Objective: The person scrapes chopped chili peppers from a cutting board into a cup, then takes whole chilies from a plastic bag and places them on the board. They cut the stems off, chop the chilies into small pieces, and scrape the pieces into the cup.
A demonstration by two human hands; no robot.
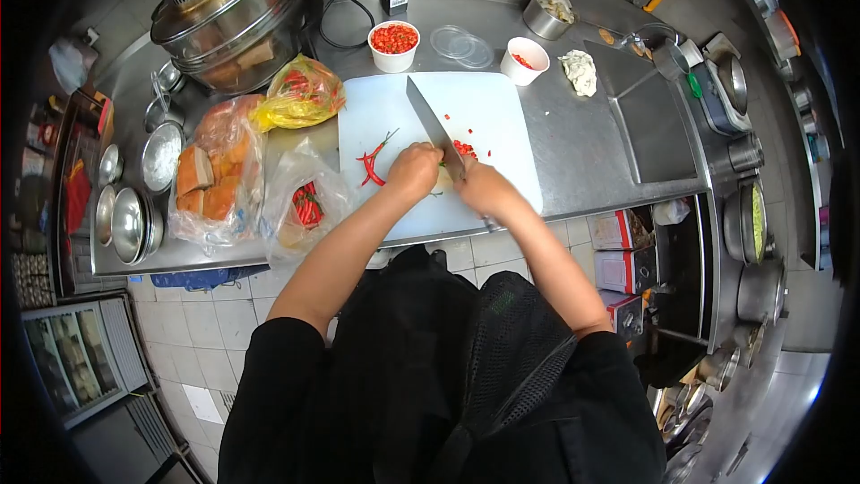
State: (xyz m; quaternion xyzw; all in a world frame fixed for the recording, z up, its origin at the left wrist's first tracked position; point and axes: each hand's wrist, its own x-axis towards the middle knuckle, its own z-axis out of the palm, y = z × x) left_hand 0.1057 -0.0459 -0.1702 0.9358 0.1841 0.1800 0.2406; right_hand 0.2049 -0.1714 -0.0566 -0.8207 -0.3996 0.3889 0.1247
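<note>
My right hand point(485, 189) is closed round the handle of a large knife point(432, 121), whose blade points away over the white cutting board point(376, 108). Close against the left side of the blade, my left hand point(417, 168) has its fingers bent together; what they press on is mostly hidden, with a bit of green beside them. Chopped red chili point(464, 150) lies just right of the blade. Whole red chilies point(373, 167) rest on the board left of my left hand. Behind the board stand a white tub of chopped chili point(393, 39) and a second tub point(524, 61) holding less.
Plastic bags hold bread point(208, 181), red chilies point(307, 204) and more chilies in yellow plastic point(300, 94) at the left. Clear lids point(462, 46) lie behind the board. A sink point(658, 121) is at the right, metal bowls point(131, 224) at far left.
</note>
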